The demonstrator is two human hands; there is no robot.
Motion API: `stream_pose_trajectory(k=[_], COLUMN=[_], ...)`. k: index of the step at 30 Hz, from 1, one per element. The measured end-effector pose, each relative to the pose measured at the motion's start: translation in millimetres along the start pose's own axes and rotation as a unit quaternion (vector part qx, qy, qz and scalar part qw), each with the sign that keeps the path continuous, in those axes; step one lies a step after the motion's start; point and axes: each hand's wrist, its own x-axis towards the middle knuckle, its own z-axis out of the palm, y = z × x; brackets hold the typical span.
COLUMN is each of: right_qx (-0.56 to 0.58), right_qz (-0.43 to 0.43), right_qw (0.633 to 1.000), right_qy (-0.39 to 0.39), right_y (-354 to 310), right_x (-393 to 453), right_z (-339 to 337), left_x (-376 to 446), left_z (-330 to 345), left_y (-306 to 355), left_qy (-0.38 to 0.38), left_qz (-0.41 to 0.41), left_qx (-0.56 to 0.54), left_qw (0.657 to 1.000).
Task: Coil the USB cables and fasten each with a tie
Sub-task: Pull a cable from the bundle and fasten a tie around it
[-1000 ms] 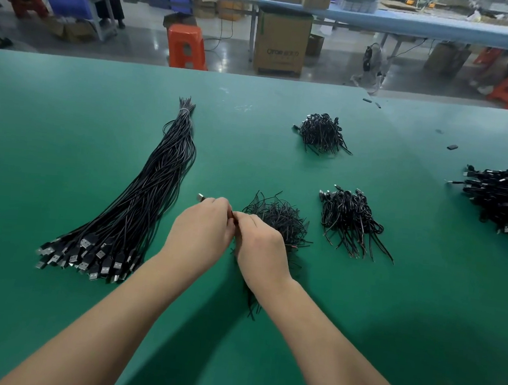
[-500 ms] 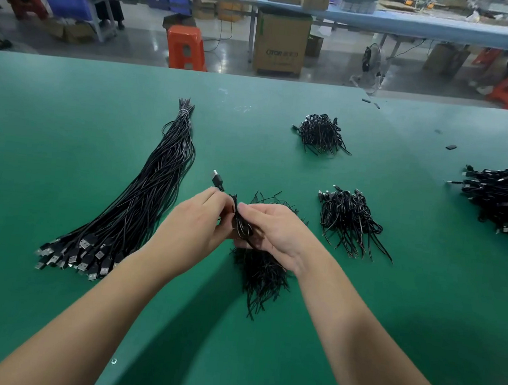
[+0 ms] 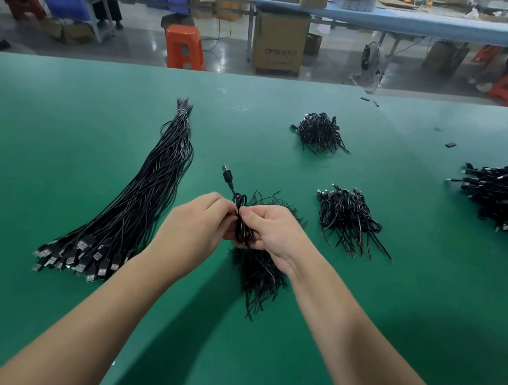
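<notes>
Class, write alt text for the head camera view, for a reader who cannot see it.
Two bare hands, the left hand and the right hand, hold a coiled black USB cable above a green table, its plug pointing up. A long bundle of uncoiled cables lies to the left; a pile of black ties lies under the hands.

green tabletop (image 3: 65, 143) | orange stool (image 3: 184, 47) on floor beyond far edge | cardboard box (image 3: 279, 42) beside stool | floor fan (image 3: 371, 62) right of box | long blue bench (image 3: 402, 20) at rear
</notes>
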Motion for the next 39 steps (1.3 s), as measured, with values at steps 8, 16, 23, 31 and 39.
stream_pose_trajectory(k=[8, 16, 23, 31, 39], right_qx=[-0.015, -0.209, -0.197, -0.178, -0.044], right_qz=[0.036, -0.128, -0.14, -0.1, -0.043], right_qw=[0.999, 0.969, 0.97, 0.979, 0.998], right_qy=[-0.012, -0.037, -0.017, 0.023, -0.003], right_y=[3, 3, 5, 9, 8], right_x=[2, 4, 7, 7, 9], right_z=[-2, -18, -16, -7, -5], left_x=[0, 5, 2, 0, -6], left_z=[2, 5, 6, 0, 1], left_y=[-8, -18, -9, -2, -2], left_qy=[-0.018, -0.045, -0.078, -0.053, -0.042], left_qz=[0.082, -0.276, -0.277, -0.078, -0.042], left_qx=[0.105, -0.249, -0.283, -0.065, -0.035], left_qw=[0.991, 0.927, 0.915, 0.993, 0.998])
